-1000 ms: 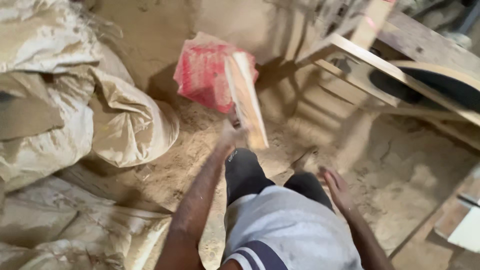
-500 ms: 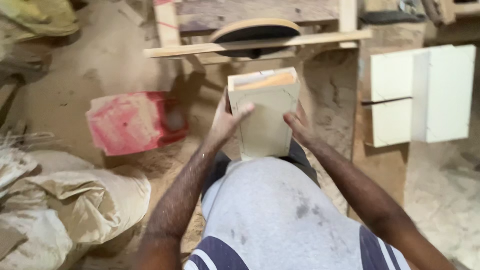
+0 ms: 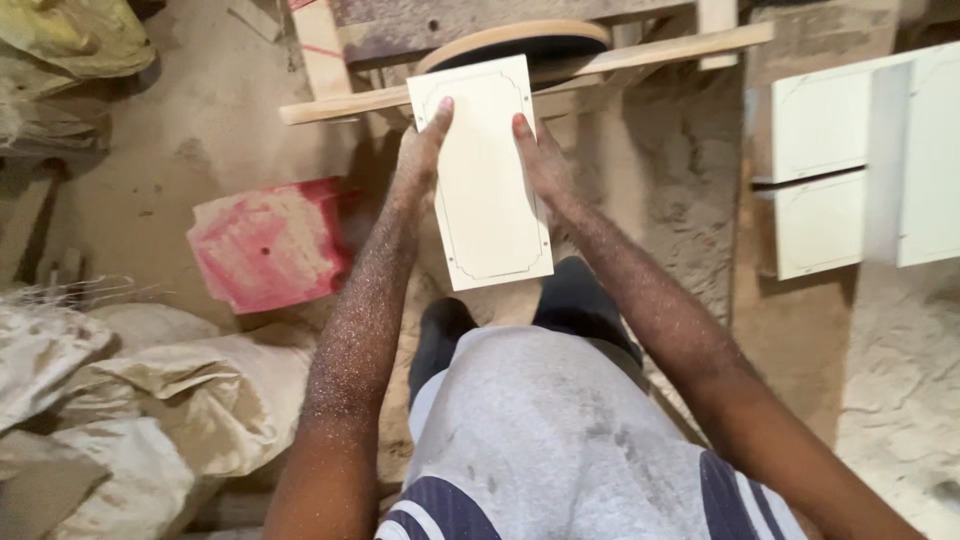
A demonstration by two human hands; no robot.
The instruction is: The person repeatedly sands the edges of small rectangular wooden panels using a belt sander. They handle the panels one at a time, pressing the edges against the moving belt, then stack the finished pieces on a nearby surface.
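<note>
The left hand point(image 3: 418, 160) and right hand point(image 3: 540, 160) gripped the pale flat wooden panel point(image 3: 482, 170) by its sides, just in front of the round sanding disc point(image 3: 515, 40). If the panel tipped or slid, fingers could touch the disc.

This is a woodworking shop, rough and dusty. Sawdust covers the floor point(image 3: 180, 150) and clings to the person's forearms. A round sanding disc point(image 3: 520, 45) sits in a frame of bare wooden rails point(image 3: 640, 50). Cut pale panels point(image 3: 860, 170) with routed outlines lie stacked to one side, and stuffed sacks point(image 3: 150, 400) slump beside a dust-caked red container point(image 3: 268, 245).
</note>
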